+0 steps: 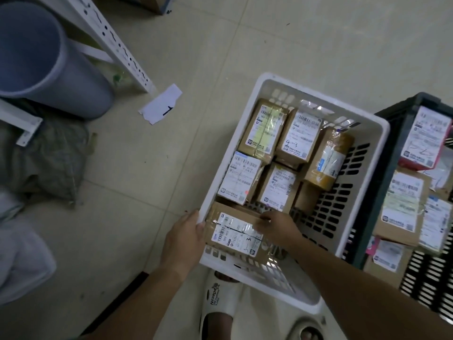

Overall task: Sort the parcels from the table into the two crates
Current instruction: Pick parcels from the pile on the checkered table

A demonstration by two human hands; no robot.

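A white plastic crate (362, 153) stands on the floor with several brown labelled parcels in it. At its near left corner lies a brown cardboard parcel (236, 233) with a white shipping label. My left hand (185, 238) grips the crate's left rim next to that parcel. My right hand (277, 225) reaches inside the crate and its curled fingers hold the parcel's far right edge. A dark crate (389, 133) at the right holds more parcels, one with a red wrapper (426, 138).
A grey bin (44, 62) and a white shelf upright (117, 45) stand at the upper left. A torn paper slip (161, 104) lies on the tiled floor. A grey sack (49, 158) slumps at the left. My slippered foot (218, 305) is under the white crate.
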